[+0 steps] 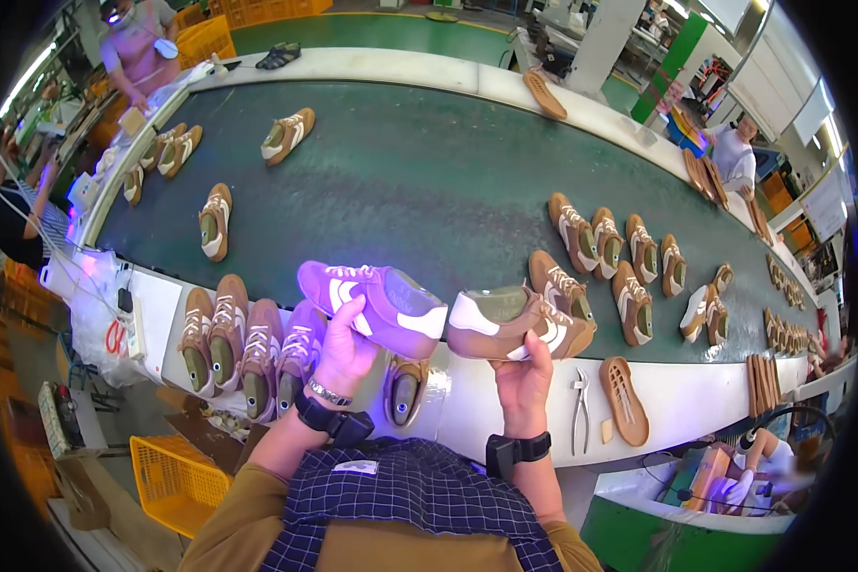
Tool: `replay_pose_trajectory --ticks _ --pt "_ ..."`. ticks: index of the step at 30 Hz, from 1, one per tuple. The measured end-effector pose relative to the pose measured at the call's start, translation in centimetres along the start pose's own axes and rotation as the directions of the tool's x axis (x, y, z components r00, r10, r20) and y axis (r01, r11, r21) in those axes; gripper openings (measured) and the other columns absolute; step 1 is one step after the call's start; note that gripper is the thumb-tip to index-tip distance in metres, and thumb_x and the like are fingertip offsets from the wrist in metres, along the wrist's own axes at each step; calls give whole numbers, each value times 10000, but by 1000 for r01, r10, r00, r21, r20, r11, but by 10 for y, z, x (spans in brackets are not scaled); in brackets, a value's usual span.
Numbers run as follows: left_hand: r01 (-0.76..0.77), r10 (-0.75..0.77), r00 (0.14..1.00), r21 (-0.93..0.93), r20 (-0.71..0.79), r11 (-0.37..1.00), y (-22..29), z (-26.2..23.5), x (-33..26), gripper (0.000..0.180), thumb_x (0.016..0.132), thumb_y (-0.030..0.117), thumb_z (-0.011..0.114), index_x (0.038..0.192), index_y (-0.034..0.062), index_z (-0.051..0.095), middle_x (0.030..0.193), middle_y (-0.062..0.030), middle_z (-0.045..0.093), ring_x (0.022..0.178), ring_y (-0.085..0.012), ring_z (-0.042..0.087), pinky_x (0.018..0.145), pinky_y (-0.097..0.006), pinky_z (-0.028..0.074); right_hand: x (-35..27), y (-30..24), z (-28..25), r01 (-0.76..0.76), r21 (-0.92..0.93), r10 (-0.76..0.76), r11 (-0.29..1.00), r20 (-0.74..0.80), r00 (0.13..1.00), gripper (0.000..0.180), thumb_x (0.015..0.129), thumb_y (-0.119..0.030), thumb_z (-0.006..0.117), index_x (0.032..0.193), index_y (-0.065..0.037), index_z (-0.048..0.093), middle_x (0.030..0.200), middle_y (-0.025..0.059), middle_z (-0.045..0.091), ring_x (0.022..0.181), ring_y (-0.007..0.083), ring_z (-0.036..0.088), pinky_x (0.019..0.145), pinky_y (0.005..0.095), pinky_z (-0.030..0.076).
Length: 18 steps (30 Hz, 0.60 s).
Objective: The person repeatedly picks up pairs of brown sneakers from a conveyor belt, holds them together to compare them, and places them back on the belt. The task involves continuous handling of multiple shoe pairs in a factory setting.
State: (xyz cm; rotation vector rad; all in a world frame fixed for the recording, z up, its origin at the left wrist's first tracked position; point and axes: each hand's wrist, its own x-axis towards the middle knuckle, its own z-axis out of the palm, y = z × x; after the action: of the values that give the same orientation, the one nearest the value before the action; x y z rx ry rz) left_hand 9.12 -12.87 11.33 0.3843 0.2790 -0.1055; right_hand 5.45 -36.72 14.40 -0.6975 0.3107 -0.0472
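we note: left hand (346, 353) clamped on purple-lit shoe (391, 315), right hand (524, 381) clamped on brown shoe (474, 336), both over the near edge of the green belt (400, 172). heels facing; whether touching, we cannot tell. pliers (581, 387) lie on white ledge (701, 396).

Suede-like shoes (517, 329), metal pliers (581, 387), plastic crate (162, 498)

You get bright light, with a purple glow on your left hand (346, 357) and its shoe (376, 305), while straight lines bend near the round black rim.
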Motion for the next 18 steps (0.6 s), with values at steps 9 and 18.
replay_pose_trajectory --ticks 9,18 --pt "-27 24 995 -29 -94 999 -12 -2 -4 374 867 196 581 1213 75 505 1174 -49 582 1091 -209 552 964 -394 435 -5 22 -10 -44 56 48 997 -73 996 455 862 -253 555 1252 -39 459 1191 127 569 1057 271 586 846 424 535" --pt "-17 16 994 -8 -109 1000 -17 -4 -1 368 867 211 586 1204 86 511 1156 -43 592 1076 -201 561 956 -378 441 -7 21 -4 -30 112 41 993 -92 995 481 851 -246 578 1262 -34 445 1201 137 561 1064 288 583 852 435 538"
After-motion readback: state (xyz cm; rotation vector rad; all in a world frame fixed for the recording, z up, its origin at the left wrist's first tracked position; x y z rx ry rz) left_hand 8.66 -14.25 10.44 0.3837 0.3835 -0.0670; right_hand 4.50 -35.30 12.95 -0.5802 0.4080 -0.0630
